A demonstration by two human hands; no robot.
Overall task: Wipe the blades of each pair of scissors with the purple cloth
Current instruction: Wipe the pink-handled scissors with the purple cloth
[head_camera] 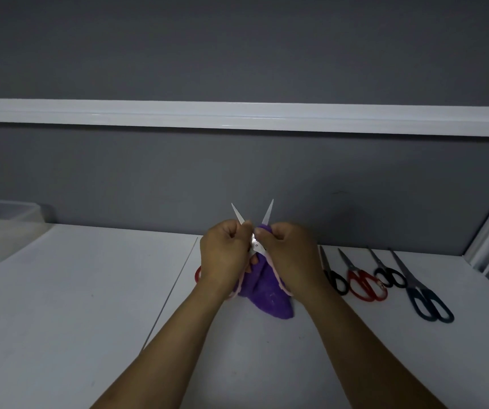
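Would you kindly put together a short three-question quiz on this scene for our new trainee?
1. True or false: the left hand holds the pink-handled scissors with their blades spread open.
2. How many pairs are in the row of scissors lying on the table to the right of the right hand?
3. Which grips the purple cloth around one blade? A. the left hand; B. the right hand; C. neither hand.

Key: 1 true; 2 four; 3 B.
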